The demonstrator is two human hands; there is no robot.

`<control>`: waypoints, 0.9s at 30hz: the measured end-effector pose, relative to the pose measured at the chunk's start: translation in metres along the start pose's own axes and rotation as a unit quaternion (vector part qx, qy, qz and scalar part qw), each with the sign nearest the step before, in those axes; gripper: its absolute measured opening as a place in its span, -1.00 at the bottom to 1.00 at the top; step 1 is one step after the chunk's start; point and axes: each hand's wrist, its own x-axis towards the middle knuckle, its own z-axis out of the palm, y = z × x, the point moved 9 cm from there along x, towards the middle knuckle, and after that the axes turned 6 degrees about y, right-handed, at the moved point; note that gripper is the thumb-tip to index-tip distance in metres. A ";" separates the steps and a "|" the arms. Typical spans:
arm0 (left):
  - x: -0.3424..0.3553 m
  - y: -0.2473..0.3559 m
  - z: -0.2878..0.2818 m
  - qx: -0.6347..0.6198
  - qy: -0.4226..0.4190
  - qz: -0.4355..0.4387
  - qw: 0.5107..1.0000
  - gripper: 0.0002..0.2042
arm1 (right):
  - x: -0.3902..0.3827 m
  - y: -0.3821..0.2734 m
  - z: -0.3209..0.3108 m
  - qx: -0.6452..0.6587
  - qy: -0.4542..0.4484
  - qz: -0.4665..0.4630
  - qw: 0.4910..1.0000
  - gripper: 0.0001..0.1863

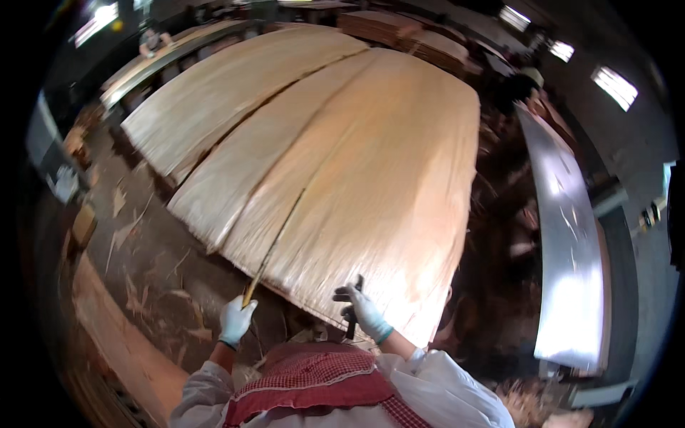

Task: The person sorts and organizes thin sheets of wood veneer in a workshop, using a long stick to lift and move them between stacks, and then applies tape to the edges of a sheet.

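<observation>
A large stack of pale wood veneer sheets (371, 157) spreads out in front of me, with long dark gaps between the strips. My left hand (237, 319), in a white glove, is closed around the near end of a thin stick (275, 241). The stick slants away over the veneer. Above the stack's near edge is my right hand (365, 311), also gloved, with dark fingertips. A narrow black tool (351, 327) shows at its fingers, sticking out below them; blur hides its exact kind.
Veneer scraps (135, 296) litter the floor at left, beside a long wooden board (121, 342). A shiny pale panel stack (571, 271) stands at right, with a person (531, 89) at its far end. Another person (151, 41) works at a far-left table (135, 82).
</observation>
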 end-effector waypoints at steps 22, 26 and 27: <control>0.273 -0.136 -0.051 -0.047 -0.327 -0.022 0.944 -0.73 | 0.057 0.005 0.178 0.053 0.195 0.163 0.966 -0.66; 0.373 -0.184 -0.125 0.019 -0.042 0.148 0.988 -0.82 | 0.069 0.014 0.181 0.075 0.215 0.137 0.964 -0.65; 0.394 -0.184 -0.139 -0.008 0.035 0.071 0.997 -0.76 | 0.070 0.025 0.170 0.047 0.227 0.120 0.965 -0.61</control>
